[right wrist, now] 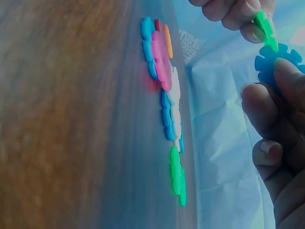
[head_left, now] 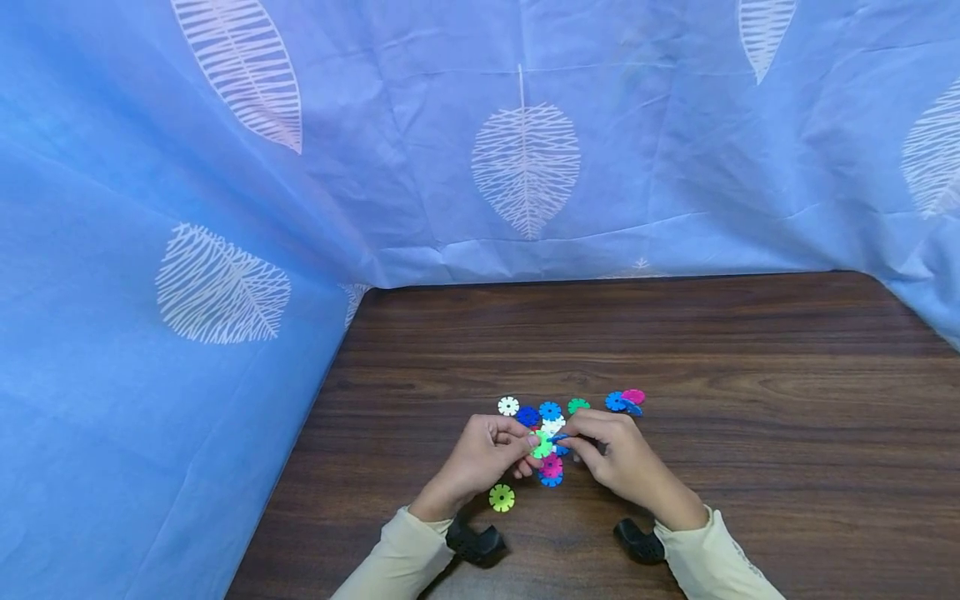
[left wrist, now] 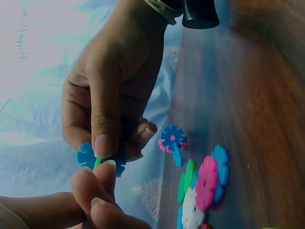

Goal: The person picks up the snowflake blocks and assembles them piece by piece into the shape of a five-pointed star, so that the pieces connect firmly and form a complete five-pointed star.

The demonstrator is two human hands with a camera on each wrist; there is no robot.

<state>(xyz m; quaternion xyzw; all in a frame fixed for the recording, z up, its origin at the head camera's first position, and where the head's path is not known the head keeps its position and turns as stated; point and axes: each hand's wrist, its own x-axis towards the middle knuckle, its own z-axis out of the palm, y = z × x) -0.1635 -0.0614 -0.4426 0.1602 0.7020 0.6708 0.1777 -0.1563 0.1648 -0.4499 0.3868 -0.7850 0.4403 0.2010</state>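
Note:
My left hand (head_left: pixel 480 454) pinches a light green notched disc (head_left: pixel 542 445) between thumb and fingers. Opposite it, my right hand (head_left: pixel 611 454) pinches a blue notched disc (right wrist: pixel 271 67) by its edge. The two discs meet at their rims, the green one (right wrist: pixel 267 31) standing crosswise to the blue in the right wrist view. Both hands hold them above a loose pile of discs, among them a pink disc (head_left: pixel 552 465) over a blue one and a white disc (left wrist: pixel 191 210). In the left wrist view the fingertips mostly cover the green disc.
A yellow-green disc (head_left: pixel 502 497) lies near my left wrist. Behind the hands lie a white disc (head_left: pixel 508 406), a dark blue disc (head_left: pixel 527 416) and a green disc (head_left: pixel 578 406). Farther right, a pink disc (head_left: pixel 633 396) overlaps blue ones. Blue leaf-print cloth (head_left: pixel 420 167) borders the wooden table (head_left: pixel 750 400).

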